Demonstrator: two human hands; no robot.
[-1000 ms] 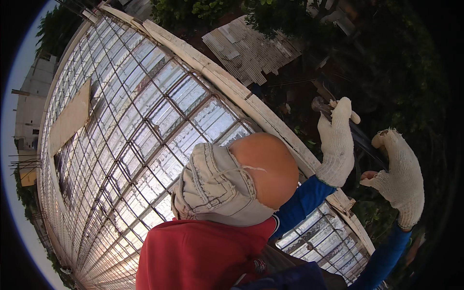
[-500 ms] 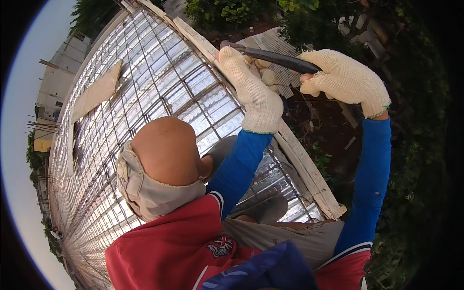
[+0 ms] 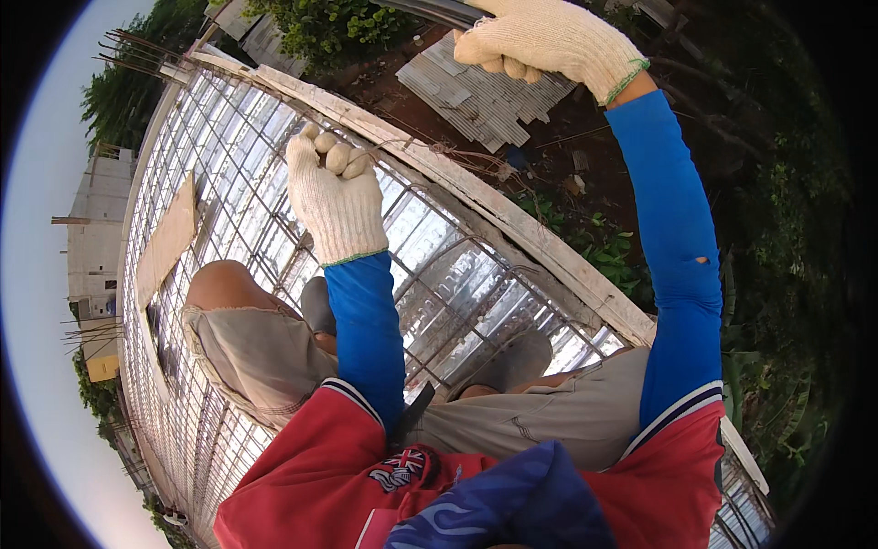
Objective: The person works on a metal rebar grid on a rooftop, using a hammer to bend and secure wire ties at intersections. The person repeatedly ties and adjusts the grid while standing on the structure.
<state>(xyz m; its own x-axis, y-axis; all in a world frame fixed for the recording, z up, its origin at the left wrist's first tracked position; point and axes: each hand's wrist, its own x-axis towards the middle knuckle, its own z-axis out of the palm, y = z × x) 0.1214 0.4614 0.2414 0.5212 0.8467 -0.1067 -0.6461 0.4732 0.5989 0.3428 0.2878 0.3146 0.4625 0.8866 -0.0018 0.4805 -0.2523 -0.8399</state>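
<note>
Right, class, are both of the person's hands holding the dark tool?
No: only the right hand holds the dark tool, while the left hand is well apart from it.

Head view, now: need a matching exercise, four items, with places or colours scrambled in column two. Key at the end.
Column one
1. left hand
2. right hand
3. shirt
4. board

Column two
A. red
B. tan, left of both hands
C. on a dark tool, at the picture's top edge
D. gloved, in front of the metal grid

Pairs: 1-D, 2-C, 3-A, 4-B
</note>
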